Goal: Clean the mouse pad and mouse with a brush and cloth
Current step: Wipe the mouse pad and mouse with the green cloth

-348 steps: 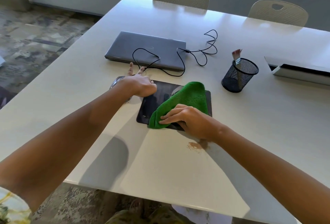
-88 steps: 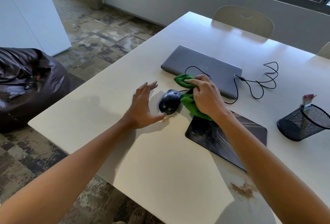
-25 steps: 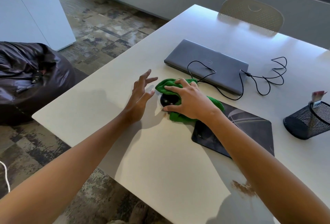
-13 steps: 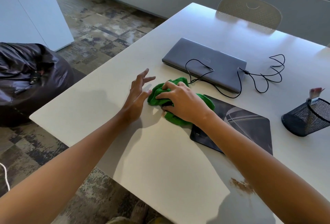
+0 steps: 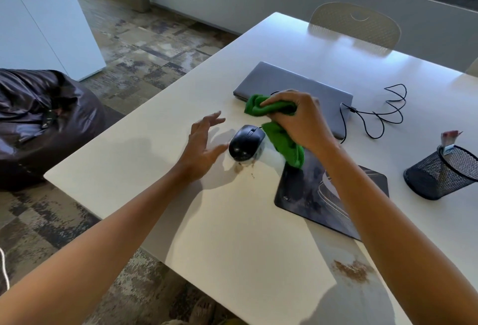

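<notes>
White bench (image 5: 232,234) carries one brown crumb patch (image 5: 351,270) at the near edge and one dark mouse pad (image 5: 310,198) beyond it. Left grip (image 5: 200,146), released with fingers spread, hovers just left of the single black mouse (image 5: 245,142), which half a second ago lay covered by the cloth and now sits bare beside the pad. Right grip (image 5: 297,120) has lifted, clenching one green cloth (image 5: 282,138) above the mouse. Farther back: one mesh cup (image 5: 439,177) holding one brush (image 5: 448,141), one closed laptop (image 5: 289,84), two chairs (image 5: 354,24).
</notes>
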